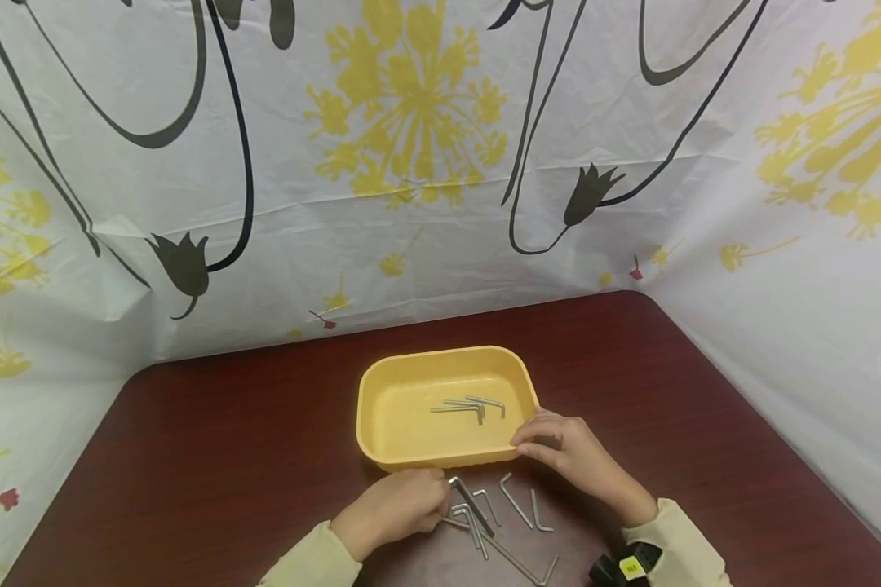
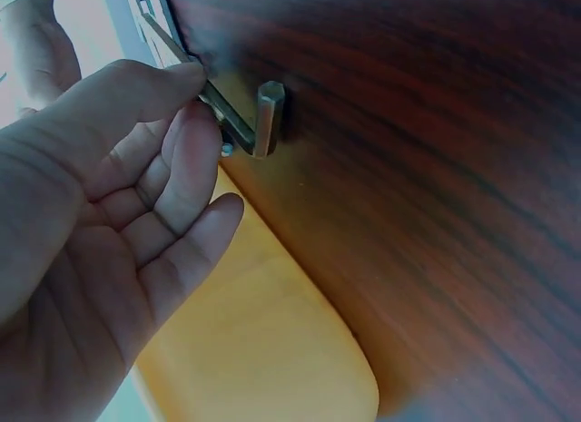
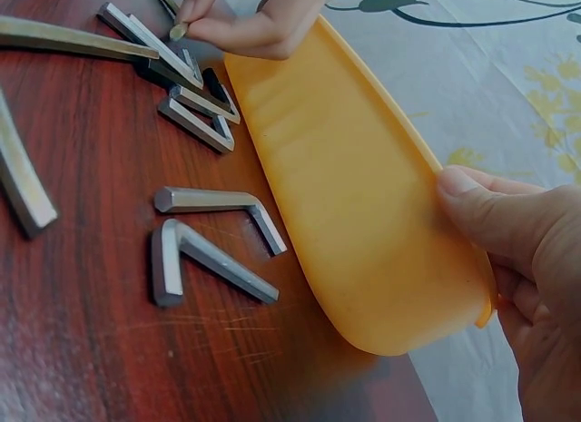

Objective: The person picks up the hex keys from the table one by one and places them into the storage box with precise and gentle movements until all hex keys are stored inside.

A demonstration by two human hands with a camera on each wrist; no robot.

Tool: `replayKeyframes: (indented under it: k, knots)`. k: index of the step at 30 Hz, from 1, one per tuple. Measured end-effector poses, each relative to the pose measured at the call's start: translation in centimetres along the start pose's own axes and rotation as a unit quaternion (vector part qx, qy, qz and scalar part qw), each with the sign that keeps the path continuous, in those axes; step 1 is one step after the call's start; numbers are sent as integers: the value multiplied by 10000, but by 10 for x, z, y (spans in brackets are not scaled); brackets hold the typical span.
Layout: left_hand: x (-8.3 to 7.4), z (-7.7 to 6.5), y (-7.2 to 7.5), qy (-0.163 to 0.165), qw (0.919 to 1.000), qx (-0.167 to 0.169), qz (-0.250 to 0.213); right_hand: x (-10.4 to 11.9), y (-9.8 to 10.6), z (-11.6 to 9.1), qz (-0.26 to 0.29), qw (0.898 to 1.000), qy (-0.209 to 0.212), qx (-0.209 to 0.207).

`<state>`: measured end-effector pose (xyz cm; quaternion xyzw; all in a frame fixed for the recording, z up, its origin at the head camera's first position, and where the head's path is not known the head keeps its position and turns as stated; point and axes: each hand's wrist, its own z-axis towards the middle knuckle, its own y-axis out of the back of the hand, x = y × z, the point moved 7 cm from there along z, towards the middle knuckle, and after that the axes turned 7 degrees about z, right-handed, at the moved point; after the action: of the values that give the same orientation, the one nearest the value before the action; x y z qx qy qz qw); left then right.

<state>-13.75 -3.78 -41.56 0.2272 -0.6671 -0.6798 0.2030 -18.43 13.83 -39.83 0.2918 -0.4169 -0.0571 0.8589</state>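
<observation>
My left hand point(image 1: 404, 507) is at the near side of the yellow plastic tray point(image 1: 382, 383), its thumb and index finger pinching a metal hex key point(image 2: 238, 129). Part of that key is hidden behind the fingers. At the tray's right side, my right hand point(image 1: 568, 450) grips the rim, with the thumb point(image 3: 467, 193) against the wall. Several L-shaped hex keys point(image 1: 514, 501) of different sizes lie on the table in front of the tray. One long key point(image 1: 514, 561) stretches toward the near edge. Inside the tray, a few smaller hex keys point(image 1: 458, 408) lie toward the right.
The dark red-brown wooden table point(image 1: 250, 440) has rounded far corners. A white sheet point(image 1: 279, 212) with yellow and grey flower prints hangs behind it and along both sides. A black device point(image 1: 626, 564) with a yellow label is on my right wrist.
</observation>
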Motion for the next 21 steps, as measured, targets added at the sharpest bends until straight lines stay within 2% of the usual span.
replayKeyframes:
  k: [4, 10, 12, 21]
  knots:
    - [-2, -2, 4, -213, 9995, -195, -123, 2, 0, 0, -43, 10000, 59, -34]
    - [-5, -6, 11, -277, 9993, -208, -159, 1, -1, -1, -46, 9999, 85, -51]
    - [-5, -7, 13, -213, 9995, -111, -195, 0, -1, -1, -13, 10000, 77, -41]
    - [-3, -11, 29, 9, 9997, -183, -170, 0, -1, 0, 34, 10000, 74, -55]
